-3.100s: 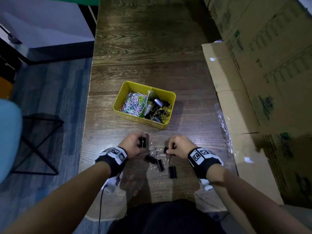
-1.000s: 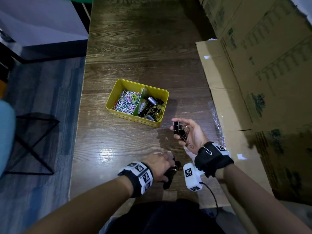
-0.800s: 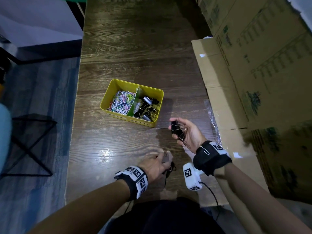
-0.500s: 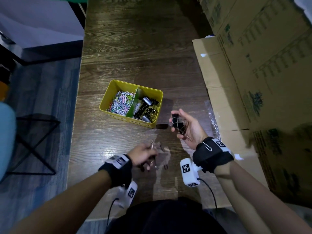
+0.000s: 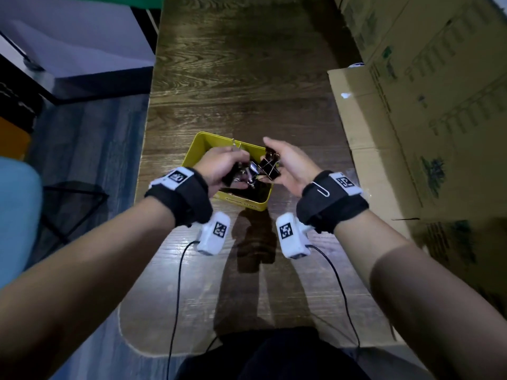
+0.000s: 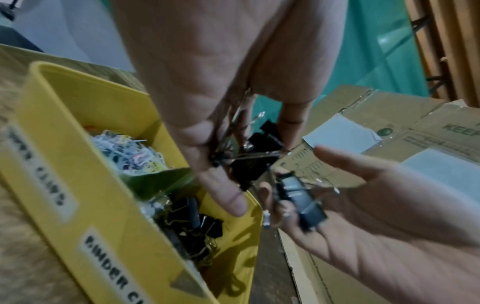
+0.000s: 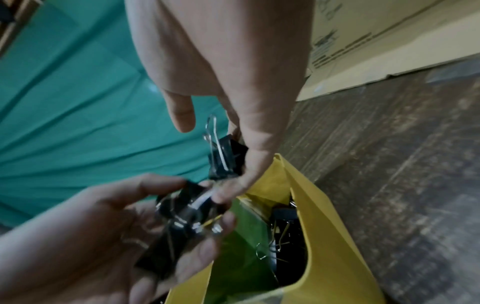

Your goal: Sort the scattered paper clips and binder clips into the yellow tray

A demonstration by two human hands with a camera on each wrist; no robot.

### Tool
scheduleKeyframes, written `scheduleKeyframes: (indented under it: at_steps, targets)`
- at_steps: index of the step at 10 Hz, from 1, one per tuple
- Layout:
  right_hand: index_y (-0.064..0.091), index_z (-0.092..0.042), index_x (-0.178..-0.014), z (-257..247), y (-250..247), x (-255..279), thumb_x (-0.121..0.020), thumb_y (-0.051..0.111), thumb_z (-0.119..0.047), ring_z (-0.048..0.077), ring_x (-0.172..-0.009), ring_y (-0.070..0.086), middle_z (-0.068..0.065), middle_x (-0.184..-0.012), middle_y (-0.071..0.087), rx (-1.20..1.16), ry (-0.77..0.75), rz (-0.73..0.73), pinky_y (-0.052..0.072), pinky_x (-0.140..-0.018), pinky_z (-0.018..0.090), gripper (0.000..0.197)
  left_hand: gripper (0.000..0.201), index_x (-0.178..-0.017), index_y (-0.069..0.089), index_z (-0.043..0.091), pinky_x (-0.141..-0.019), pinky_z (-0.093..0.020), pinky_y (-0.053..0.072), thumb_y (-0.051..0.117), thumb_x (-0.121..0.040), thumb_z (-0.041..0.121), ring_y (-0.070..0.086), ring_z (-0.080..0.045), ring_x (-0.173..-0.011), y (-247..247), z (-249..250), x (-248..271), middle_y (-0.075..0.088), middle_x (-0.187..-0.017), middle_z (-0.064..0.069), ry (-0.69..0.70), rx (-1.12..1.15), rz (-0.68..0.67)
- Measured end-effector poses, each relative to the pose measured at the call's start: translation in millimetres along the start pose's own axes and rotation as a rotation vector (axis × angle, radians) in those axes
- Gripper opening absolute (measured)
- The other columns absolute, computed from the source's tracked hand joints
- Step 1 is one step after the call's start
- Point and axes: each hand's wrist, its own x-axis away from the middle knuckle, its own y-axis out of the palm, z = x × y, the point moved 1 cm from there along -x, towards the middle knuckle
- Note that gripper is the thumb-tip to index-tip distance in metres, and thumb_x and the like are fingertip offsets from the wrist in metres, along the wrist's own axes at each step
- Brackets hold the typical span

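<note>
Yellow tray (image 5: pixel 196 149) half behind both hands

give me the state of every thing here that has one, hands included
left hand: gripping a bunch of black binder clips, over the tray
right hand: palm up, fingers loosely cupped round binder clips
yellow tray: upright on the table, open-topped, both compartments filled
green divider: standing between the compartments
paper clip: hooked on the right wristband

white label on yellow tray (image 6: pixel 85 197) front reading "BINDER C…", "KEEP" printed on cardboard (image 6: pixel 439 127)
</note>
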Motion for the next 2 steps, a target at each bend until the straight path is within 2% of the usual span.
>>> scheduleKeyframes:
  at_steps: [1, 2]
  targets:
    - [0.061, -0.021, -0.104, -1.0, 16.2, -9.5, -0.092, 0.056, -0.037, 0.02, -0.094, 0.062, 0.002, -0.098, 0.065, 0.142, -0.006, 0.006, 0.051, -0.082, 0.038, 0.02, 0.006, -0.092, 0.058, 0.02, -0.062, -0.027, 0.052, 0.06, -0.086, 0.021, 0.061, -0.014, -0.068, 13.1, 5.2, -4.3, 0.063, -0.077, 0.001, 0.02, -0.085, -0.008]
    - [0.058, -0.022, -0.121, 8.3, 18.6, -20.8, -0.082, 0.058, -0.053, 0.019, -0.111, 0.058, 0.001, -0.118, 0.063, 0.279, -0.01, 0.017, 0.043, -0.1, 0.043, 0.049, 0.013, -0.095, 0.062, 0.02, -0.065, -0.026, 0.044, 0.059, -0.084, 0.026, 0.058, -0.014, -0.069, 13.5, 0.7, -8.3, 0.064, -0.079, 0.001, 0.053, -0.143, 0.019]
